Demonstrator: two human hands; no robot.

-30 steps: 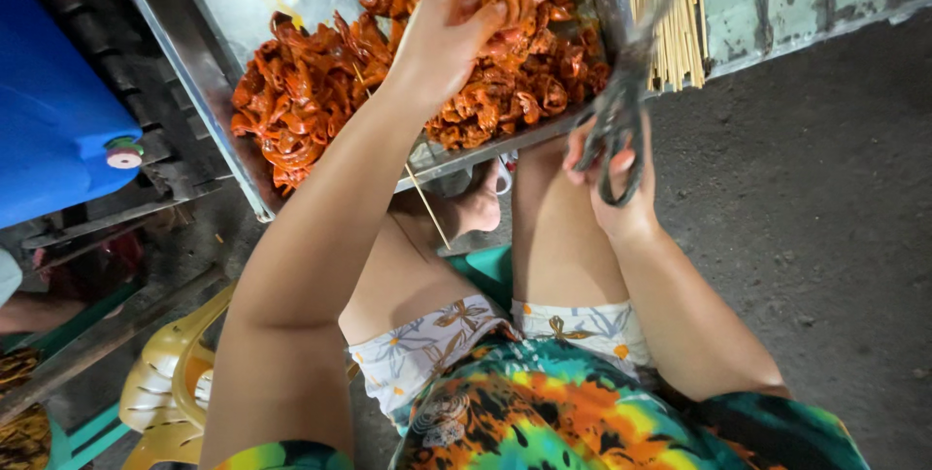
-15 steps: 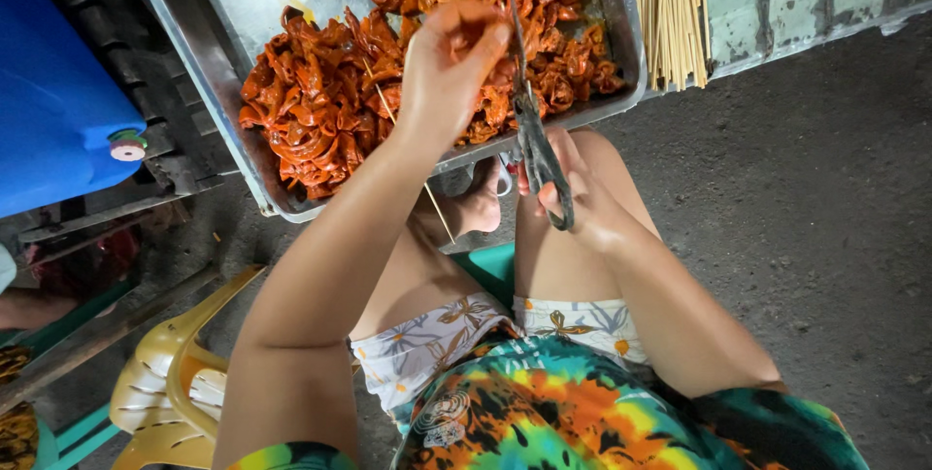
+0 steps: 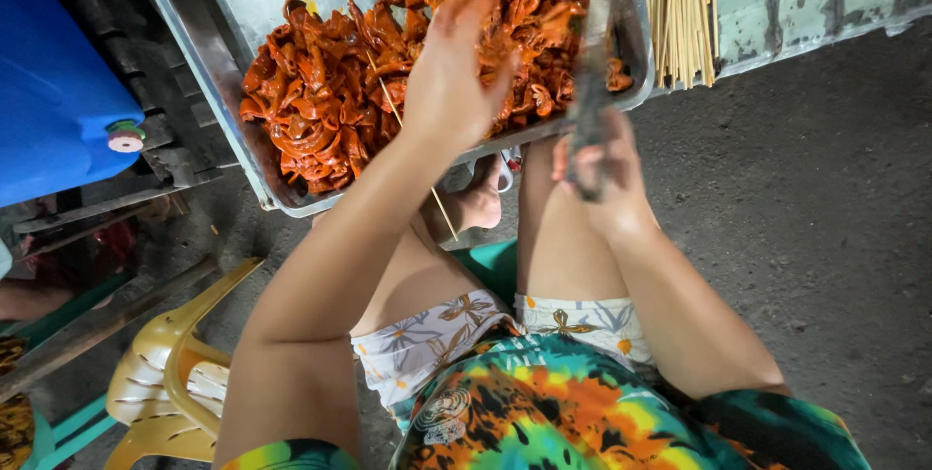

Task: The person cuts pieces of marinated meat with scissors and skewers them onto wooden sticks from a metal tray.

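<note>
Head view looks down on a person sitting low, knees under a metal tray [image 3: 209, 72]. The tray is full of orange-red meat [image 3: 320, 91], wet and shiny with sauce. The meat fills the middle and far part of the tray; the far left corner is bare.

The left hand [image 3: 451, 72] is over the meat, right at the near edge of the tray. Its fingers are bent down into the pile, closed together on a bit of meat. A thin stick [image 3: 413, 154] runs under that hand, from the meat down toward the knees. It looks like the hand holds the stick too, so the meat can go on it, but the palm hides the grip.

The right hand [image 3: 607, 174] is just near of the tray, on the right. It is wrapped tight around scissors [image 3: 592, 72]. The blades point far, up over the meat, close to the left hand. They are blurry, so I cannot tell if the blades are apart.

More sticks [image 3: 680, 9] lie in a bunch to the right of the tray, easy to reach. A blue jug [image 3: 58, 91] sits on the left. A yellow chair [image 3: 165, 373] is near left.
</note>
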